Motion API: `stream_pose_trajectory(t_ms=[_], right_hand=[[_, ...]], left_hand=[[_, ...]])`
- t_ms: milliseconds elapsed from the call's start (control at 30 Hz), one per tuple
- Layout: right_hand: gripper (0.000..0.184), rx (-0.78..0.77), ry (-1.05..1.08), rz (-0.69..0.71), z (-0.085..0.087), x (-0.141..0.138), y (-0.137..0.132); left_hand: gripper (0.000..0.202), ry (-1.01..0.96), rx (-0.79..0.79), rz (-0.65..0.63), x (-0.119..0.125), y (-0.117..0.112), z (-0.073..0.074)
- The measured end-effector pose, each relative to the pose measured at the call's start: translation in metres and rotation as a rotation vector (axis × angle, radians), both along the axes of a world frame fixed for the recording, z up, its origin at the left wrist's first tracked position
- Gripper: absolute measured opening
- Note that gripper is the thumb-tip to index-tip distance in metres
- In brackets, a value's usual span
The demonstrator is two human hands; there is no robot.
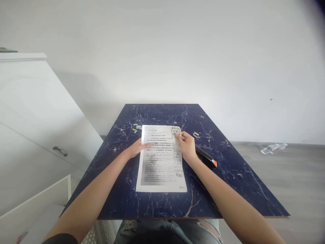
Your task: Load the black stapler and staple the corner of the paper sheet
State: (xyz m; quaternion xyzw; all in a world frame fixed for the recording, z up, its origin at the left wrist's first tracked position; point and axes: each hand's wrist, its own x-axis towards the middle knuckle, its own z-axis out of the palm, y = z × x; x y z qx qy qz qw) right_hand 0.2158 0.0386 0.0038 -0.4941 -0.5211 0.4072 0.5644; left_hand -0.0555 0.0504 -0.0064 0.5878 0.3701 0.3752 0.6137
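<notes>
A printed sheet of paper [159, 159], perhaps several stacked, lies over the dark table in front of me. Its left edge sits between the thumb and fingers of my left hand [135, 148], the thumb on top and the fingers hidden underneath. My right hand [187, 145] pinches the upper right edge, where the paper curls up and shows more print. Just beside my right wrist is a long black object, apparently a stapler [205, 158], with an orange-red and silver end; my forearm hides part of it.
Small pale strips [137, 128] lie past the sheet's upper left corner, and another small piece [196, 135] is beyond my right hand. The blue marbled table [162, 113] reaches toward the wall. A white cabinet [38, 101] stands left; clear plastic [273, 148] lies on the floor at right.
</notes>
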Motion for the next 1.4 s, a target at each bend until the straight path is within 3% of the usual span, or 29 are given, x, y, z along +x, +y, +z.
stream_pose_trajectory(t_ms=[100,200,300,367,500,700,867,1100,1400], right_hand=[[0.04,-0.018,0.123,0.093,0.002,-0.003,-0.002],[0.047,-0.101,0.227,0.217,0.004,-0.003,-0.003],[0.044,-0.209,0.2,0.371,0.004,-0.002,-0.005],[0.04,-0.239,0.153,0.44,0.003,-0.002,-0.006],[0.038,-0.178,0.105,0.342,0.0,0.0,-0.004],[0.038,-0.058,0.107,0.19,0.004,0.008,0.0],[0.04,-0.032,0.049,0.217,0.006,0.006,-0.002],[0.032,0.057,-0.197,0.153,0.011,0.013,-0.002],[0.033,-0.041,-0.1,0.171,0.02,0.013,-0.005]], left_hand=[[0.064,-0.057,-0.023,0.014,-0.006,0.001,0.001],[0.064,-0.129,-0.005,0.168,-0.014,0.008,0.001],[0.063,-0.185,0.05,0.3,-0.022,0.016,0.001],[0.062,-0.2,0.059,0.323,-0.026,0.019,0.001],[0.058,-0.235,0.016,0.286,-0.025,0.019,0.0],[0.05,-0.195,0.029,0.131,-0.014,0.009,-0.004],[0.051,-0.178,0.025,0.123,-0.011,0.008,-0.006],[0.057,-0.195,-0.003,0.129,-0.016,0.017,-0.014],[0.054,-0.196,0.029,0.139,-0.015,0.018,-0.012]])
